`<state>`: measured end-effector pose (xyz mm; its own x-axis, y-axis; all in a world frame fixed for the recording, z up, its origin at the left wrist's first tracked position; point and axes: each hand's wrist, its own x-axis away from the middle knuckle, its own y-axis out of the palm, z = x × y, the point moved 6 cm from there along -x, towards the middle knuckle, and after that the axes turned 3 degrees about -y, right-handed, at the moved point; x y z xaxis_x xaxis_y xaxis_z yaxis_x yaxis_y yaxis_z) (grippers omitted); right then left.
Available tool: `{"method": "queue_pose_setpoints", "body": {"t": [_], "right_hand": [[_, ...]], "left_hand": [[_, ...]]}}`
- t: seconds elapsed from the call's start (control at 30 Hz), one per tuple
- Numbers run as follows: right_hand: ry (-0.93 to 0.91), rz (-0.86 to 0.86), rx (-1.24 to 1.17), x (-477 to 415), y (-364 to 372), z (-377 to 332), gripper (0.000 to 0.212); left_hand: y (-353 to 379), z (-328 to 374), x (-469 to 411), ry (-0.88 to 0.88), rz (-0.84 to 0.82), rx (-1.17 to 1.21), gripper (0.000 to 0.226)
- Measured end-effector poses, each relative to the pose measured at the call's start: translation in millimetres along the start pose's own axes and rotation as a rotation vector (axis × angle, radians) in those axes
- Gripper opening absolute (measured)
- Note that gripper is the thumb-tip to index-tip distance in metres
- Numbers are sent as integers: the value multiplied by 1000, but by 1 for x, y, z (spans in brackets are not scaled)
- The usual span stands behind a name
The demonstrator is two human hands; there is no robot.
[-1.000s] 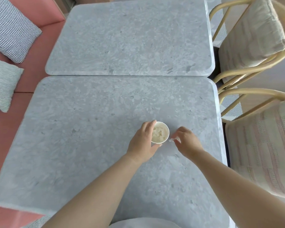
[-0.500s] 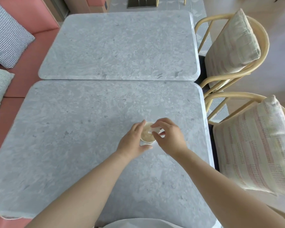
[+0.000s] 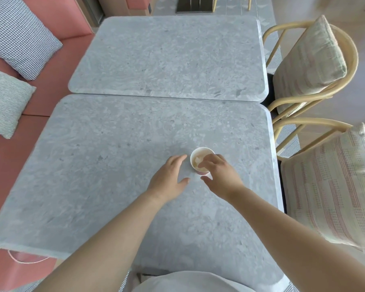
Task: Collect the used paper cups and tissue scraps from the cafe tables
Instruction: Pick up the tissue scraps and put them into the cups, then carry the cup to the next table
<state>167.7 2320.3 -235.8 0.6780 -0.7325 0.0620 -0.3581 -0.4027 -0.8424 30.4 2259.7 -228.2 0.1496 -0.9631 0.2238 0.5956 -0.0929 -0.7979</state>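
While unlabelled, paper cup [image 3: 201, 159] upright.

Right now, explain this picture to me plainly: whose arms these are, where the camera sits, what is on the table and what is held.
There is no machine here. A person wears a wide-angle camera on the head, so it looks down on their own bare arms. On the near grey table stands one paper cup with pale tissue scraps inside. The right hand has its fingers over the cup's rim; whether it grips the cup is unclear. The left hand is open beside the cup, apart from it. Cushioned chairs stand to the right.
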Motion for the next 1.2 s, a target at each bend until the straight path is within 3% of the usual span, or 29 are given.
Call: {"method": "queue_pose_setpoints", "body": {"t": [0.17, 0.5, 0.73, 0.97, 1.2], "right_hand": [[88, 16, 115, 1, 2, -4, 14], [84, 404, 30, 59, -47, -80, 18], [292, 600, 36, 123, -54, -109, 17], [527, 789, 141, 210, -64, -127, 18], [645, 928, 199, 285, -67, -130, 13]], "left_hand": [[-14, -11, 9, 55, -14, 10, 57], [-47, 23, 16, 383, -122, 63, 69], [-33, 58, 41, 523, -271, 190, 75], [-3, 110, 88, 682, -446, 306, 67], [32, 156, 131, 737, -591, 260, 72]]}}
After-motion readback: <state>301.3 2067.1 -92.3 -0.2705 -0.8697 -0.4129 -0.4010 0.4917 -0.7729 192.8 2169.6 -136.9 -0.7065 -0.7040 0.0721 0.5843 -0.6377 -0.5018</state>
